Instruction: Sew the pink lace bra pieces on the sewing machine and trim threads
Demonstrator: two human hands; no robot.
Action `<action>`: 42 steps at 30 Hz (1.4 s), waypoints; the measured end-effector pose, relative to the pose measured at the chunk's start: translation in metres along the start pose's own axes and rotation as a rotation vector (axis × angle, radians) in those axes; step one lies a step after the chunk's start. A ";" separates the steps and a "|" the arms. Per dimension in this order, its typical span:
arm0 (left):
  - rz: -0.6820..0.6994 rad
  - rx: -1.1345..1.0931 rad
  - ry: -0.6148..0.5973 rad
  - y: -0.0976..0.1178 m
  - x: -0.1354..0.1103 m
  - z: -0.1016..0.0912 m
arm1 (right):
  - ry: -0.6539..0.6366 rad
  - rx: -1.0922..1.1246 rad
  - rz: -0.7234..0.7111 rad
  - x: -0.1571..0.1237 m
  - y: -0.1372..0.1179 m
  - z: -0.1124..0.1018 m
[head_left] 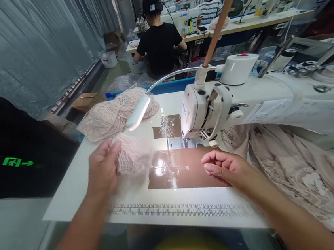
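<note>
My left hand point(103, 169) grips a small piece of pale pink lace point(134, 154), blurred by motion, just left of the brown plate point(183, 171) on the white sewing table point(72, 190). My right hand point(227, 168) hovers over the right end of that plate with its fingers curled inward and nothing visible in them. The white sewing machine point(260, 99) stands right behind it, with the needle area just beyond my fingers.
A pile of pink lace pieces point(109, 117) lies at the table's back left under a gooseneck lamp point(137, 112). Beige lace fabric point(297, 171) is heaped at right. A ruler strip point(178, 209) runs along the near edge. Two persons sit at machines behind.
</note>
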State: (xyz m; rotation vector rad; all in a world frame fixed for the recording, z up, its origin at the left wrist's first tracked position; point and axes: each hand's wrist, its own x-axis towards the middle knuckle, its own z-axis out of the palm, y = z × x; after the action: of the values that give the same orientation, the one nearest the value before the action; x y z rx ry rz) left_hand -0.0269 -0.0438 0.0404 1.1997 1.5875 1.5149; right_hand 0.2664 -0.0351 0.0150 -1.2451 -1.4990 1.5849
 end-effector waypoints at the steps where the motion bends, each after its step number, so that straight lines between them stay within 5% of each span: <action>1: 0.119 0.174 0.002 0.002 0.005 0.004 | 0.001 -0.086 -0.042 0.000 -0.002 -0.004; 3: 0.370 0.558 -0.103 -0.002 0.008 0.027 | -0.004 -0.273 -0.108 0.002 -0.007 -0.007; 5: 0.567 0.878 -0.347 -0.015 0.003 0.062 | 0.012 -0.452 -0.148 0.007 -0.010 -0.008; 8: 0.614 1.091 -0.565 -0.038 -0.015 0.111 | 0.043 -0.656 -0.186 0.017 -0.007 -0.008; 11: 0.641 1.152 -0.672 -0.050 -0.036 0.134 | 0.068 -0.771 -0.240 0.025 0.004 -0.005; 17: 0.580 1.186 -0.768 -0.032 -0.049 0.129 | 0.001 -1.049 -0.345 0.030 0.019 0.010; 23: 0.551 0.646 -1.111 0.007 -0.004 0.092 | 0.056 -1.393 -0.373 0.029 0.029 0.019; 26: 0.604 0.587 -1.043 -0.002 0.013 0.088 | 0.101 -1.479 -0.369 0.029 0.031 0.021; 33: 0.744 0.690 -0.907 -0.062 0.013 0.109 | 0.172 -1.524 -0.320 0.035 0.030 0.022; 42: 0.883 0.736 -0.931 -0.056 0.033 0.119 | 0.190 -1.490 -0.192 0.046 0.022 0.021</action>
State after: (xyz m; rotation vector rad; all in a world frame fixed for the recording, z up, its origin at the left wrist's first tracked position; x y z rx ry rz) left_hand 0.0571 0.0387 -0.0264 2.7374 0.9464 0.4608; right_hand 0.2347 -0.0055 -0.0184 -1.7326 -2.6021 -0.0468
